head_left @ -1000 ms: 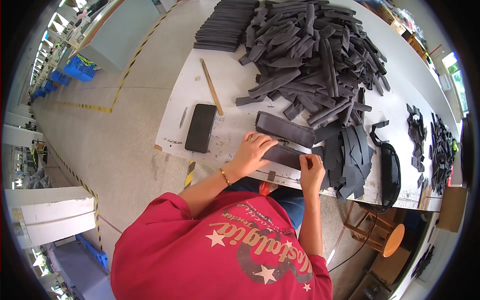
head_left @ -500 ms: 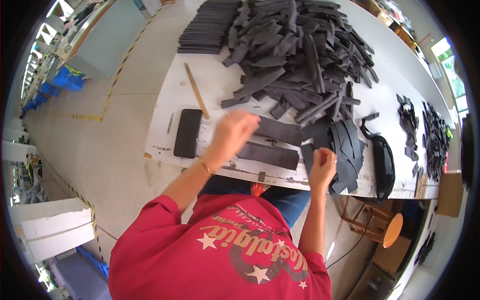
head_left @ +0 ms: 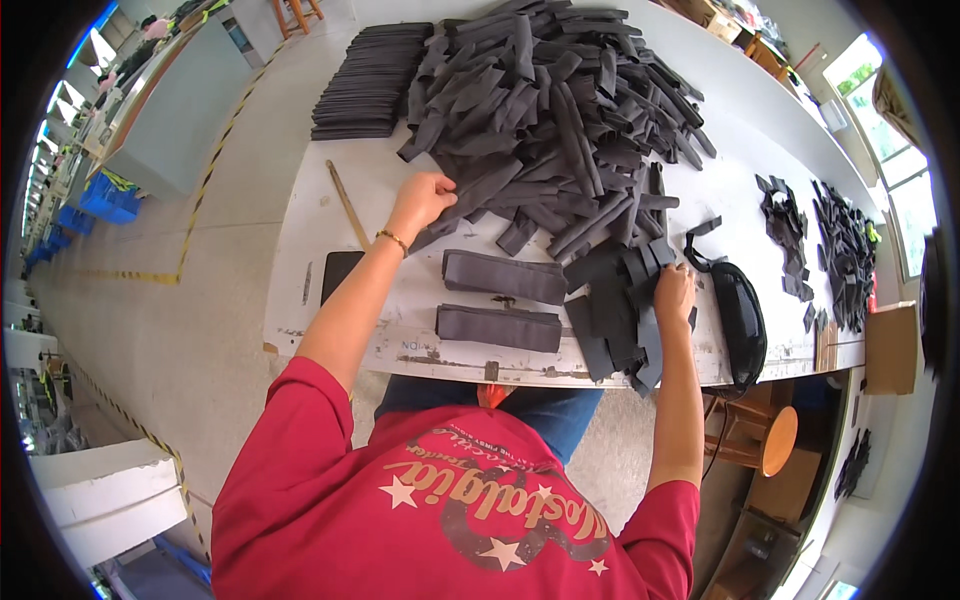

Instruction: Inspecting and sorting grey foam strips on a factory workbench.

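Note:
My left hand [head_left: 425, 198] is at the left edge of a large heap of dark grey fabric strips [head_left: 540, 90], its fingers closed on one strip [head_left: 478, 188]. My right hand [head_left: 676, 290] is over a spread stack of flat dark grey pieces [head_left: 610, 310], its fingertips pinched at the stack's right side. Between my hands, near the table's front edge, two folded fabric strips lie one behind the other: a farther strip [head_left: 503, 276] and a nearer strip [head_left: 498, 328]. They are apart from each other, beside the flat pieces.
A neat stack of dark strips [head_left: 370, 80] stands at the back left of the white table [head_left: 400, 345]. A wooden stick [head_left: 347, 203] and a black phone-like slab [head_left: 340, 272], partly behind my left forearm, lie left. Rightward are a glossy black oblong object [head_left: 740, 325] and smaller dark heaps [head_left: 845, 255].
My left hand has moved away from the two folded strips, up and left to the heap. My right hand has shifted to the right side of the flat pieces. The view has shifted too.

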`<state>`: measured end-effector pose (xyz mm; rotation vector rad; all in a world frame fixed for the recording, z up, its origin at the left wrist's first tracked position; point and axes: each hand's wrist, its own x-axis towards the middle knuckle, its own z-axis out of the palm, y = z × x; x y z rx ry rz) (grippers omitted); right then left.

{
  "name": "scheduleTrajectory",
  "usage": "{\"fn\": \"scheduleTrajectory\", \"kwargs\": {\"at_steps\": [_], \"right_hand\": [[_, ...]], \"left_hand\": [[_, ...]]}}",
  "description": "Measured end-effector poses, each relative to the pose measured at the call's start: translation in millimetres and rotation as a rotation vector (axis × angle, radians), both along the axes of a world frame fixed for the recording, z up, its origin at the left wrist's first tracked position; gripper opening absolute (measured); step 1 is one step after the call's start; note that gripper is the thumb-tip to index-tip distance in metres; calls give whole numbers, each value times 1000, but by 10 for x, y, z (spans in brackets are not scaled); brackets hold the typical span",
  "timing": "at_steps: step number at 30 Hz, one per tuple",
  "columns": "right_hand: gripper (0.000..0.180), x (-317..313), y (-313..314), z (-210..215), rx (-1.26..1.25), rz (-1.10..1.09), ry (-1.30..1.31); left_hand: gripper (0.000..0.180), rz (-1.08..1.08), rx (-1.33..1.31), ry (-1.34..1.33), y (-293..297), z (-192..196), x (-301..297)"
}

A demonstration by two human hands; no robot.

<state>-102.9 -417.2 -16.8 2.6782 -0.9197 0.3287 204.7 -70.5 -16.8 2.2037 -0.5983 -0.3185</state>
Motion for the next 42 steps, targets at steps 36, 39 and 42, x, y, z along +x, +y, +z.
{"fn": "scheduleTrajectory", "kwargs": {"at_steps": [36,39,42], "right_hand": [[47,-40,2332,950,1039,567,-456],[44,-45,2411,936,1130,560,-521],[46,-34,2525,939,1214,529,-531]], "left_hand": [[16,191,-1154,1232,362,273,-1078],[18,155,-1122,1173,285,441,-1211],[22,169,-1105,1028,196,595,-1349]]}}
